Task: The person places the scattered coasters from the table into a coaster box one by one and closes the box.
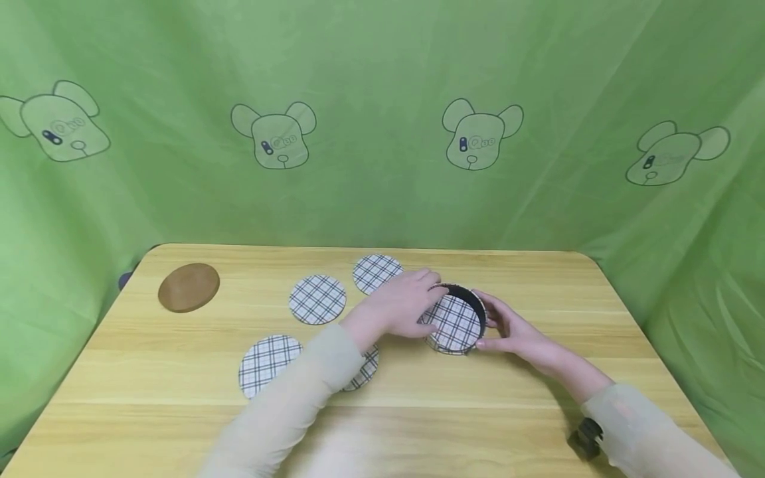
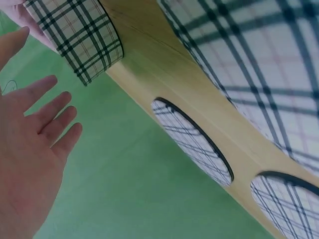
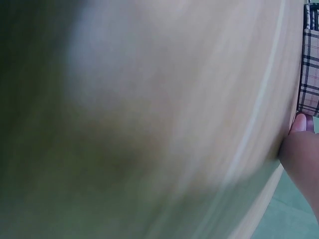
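A round coaster holder [image 1: 481, 312], plaid outside and black inside, stands right of the table's middle, with a plaid disc [image 1: 457, 324] showing within its rim. My right hand [image 1: 514, 335] grips the holder's right side, thumb toward the front; in the right wrist view only the thumb [image 3: 299, 124] and part of the hand show beside the plaid wall. Over the holder's left rim reaches my left hand [image 1: 406, 302]. The left wrist view shows that hand's fingers [image 2: 59, 107] loosely extended and spread, with nothing between them.
Two plaid round coasters, a nearer one [image 1: 317, 299] and a farther one [image 1: 377, 273], lie behind my left forearm. Another coaster [image 1: 263, 365] and one more [image 1: 366, 372] are partly covered by that arm. A brown disc [image 1: 188, 287] lies at the table's far left. Green curtains [image 1: 382, 133] enclose the table.
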`<action>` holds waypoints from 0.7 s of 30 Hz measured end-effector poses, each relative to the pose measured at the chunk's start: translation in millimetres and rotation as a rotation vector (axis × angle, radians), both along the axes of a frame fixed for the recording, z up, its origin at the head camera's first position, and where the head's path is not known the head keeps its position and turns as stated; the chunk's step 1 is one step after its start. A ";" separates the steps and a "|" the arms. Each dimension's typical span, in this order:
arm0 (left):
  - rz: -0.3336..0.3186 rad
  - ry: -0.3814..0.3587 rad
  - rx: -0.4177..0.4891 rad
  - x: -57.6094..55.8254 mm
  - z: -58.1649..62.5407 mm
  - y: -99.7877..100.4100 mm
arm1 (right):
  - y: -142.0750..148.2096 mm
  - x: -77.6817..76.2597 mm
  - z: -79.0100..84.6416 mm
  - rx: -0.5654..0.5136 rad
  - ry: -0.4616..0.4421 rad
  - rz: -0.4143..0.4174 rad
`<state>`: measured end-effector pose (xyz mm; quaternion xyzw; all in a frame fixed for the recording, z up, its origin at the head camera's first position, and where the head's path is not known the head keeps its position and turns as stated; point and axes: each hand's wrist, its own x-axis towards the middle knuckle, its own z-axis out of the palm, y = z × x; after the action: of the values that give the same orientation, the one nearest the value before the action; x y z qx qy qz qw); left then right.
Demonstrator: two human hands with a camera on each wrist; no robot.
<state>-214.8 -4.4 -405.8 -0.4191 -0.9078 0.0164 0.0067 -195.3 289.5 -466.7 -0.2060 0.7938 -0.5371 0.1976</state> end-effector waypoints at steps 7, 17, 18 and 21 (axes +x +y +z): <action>0.030 -0.017 0.025 4.3 -0.6 -17.3 | 0.0 1.4 1.4 0.011 -0.005 -0.011; 0.030 -0.038 0.083 14.3 1.1 -39.4 | 0.7 0.6 0.9 0.036 0.003 -0.021; 0.030 -0.039 0.088 16.2 1.5 -42.5 | 0.8 0.6 0.7 0.036 0.006 -0.021; 0.037 -0.048 0.094 21.6 0.8 -53.2 | 1.5 0.5 0.0 0.033 0.009 -0.015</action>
<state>-193.2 -57.6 -405.0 -0.4017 -0.9150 -0.0361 0.0041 -194.8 291.0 -466.8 -0.1991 0.8049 -0.5246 0.1932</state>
